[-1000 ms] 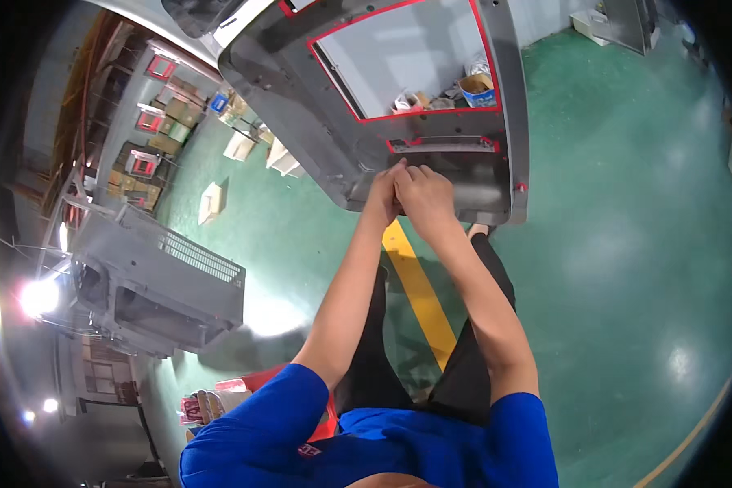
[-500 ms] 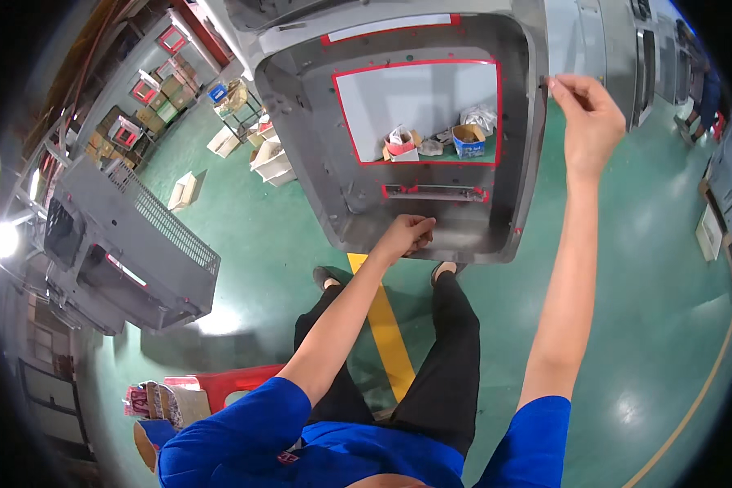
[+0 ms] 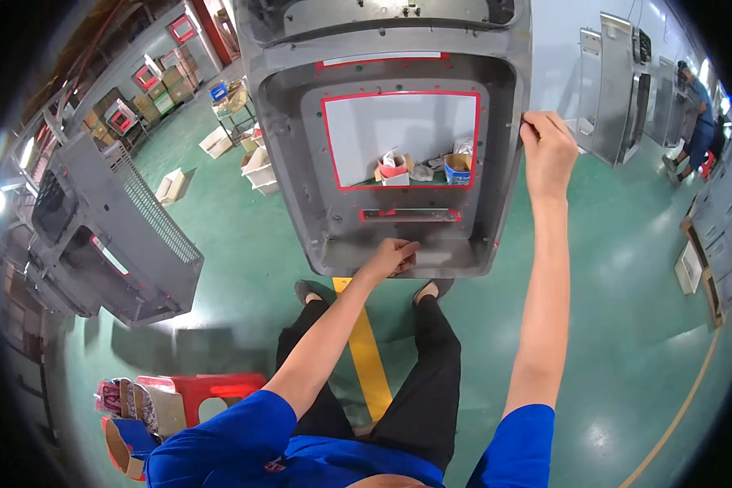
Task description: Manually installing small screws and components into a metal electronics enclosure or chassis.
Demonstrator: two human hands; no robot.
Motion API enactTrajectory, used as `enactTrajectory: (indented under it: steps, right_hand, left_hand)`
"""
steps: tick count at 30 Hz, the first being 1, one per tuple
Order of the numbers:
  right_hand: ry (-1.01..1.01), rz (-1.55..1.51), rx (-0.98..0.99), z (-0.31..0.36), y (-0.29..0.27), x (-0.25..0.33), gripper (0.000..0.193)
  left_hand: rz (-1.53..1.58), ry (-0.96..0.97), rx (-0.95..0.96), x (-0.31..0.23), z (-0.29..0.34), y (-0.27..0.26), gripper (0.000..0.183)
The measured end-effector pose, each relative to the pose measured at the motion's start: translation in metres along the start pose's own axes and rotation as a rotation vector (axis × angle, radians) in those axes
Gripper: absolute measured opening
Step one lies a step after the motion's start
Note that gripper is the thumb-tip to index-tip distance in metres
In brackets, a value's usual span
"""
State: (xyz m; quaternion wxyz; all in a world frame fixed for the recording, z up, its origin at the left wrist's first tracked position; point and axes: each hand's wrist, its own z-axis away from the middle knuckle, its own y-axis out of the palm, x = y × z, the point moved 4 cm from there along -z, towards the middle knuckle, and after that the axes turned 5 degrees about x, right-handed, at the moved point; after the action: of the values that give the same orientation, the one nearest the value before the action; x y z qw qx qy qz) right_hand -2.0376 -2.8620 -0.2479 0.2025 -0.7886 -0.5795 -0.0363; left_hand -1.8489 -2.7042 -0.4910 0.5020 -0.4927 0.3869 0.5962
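In front of me hangs or stands a large grey moulded housing (image 3: pixel 301 187) with a deep rim, its support out of sight. Red edging (image 3: pixel 398 93) lines its big rectangular opening, and a narrow slot (image 3: pixel 411 215) with red ends lies below. My left hand (image 3: pixel 392 259) is at the housing's lower rim, fingers curled together; anything pinched in them is hidden. By the outer right rim, my right hand (image 3: pixel 551 154) has thumb and fingertips pressed together, against or very near the edge. Whatever it pinches is too small to make out.
A second grey housing (image 3: pixel 130 236) stands at left. Near my left side is a red stool (image 3: pixel 211 386) with boxes (image 3: pixel 126 443) next to it. More grey panels (image 3: pixel 610 89) and a person in blue (image 3: pixel 695 114) are at right. Cartons (image 3: pixel 260 167) sit on the green floor.
My view has shifted, so the housing appears lower and more of its top shows. My right hand has come lower along the right rim; my left hand stays at the bottom rim.
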Motion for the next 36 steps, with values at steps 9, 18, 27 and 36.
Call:
enactTrajectory:
  steps: [9, 18, 27, 36]
  right_hand:
    - [0.167, -0.071, 0.022, -0.004, 0.021, -0.033, 0.010]
    - [0.324, -0.292, 0.260, 0.086, 0.028, 0.026, 0.010]
    - [0.271, -0.279, 0.772, 0.202, 0.092, 0.061, 0.015]
    - [0.060, -0.230, 0.701, 0.189, 0.088, 0.066, 0.012]
  left_hand:
    - [0.101, -0.049, -0.020, 0.003, -0.005, -0.001, 0.023]
    - [0.130, 0.045, -0.013, 0.003, -0.008, 0.002, 0.021]
    - [0.228, 0.031, -0.150, 0.008, -0.012, 0.006, 0.031]
    - [0.302, 0.041, -0.039, 0.001, -0.010, 0.007, 0.028]
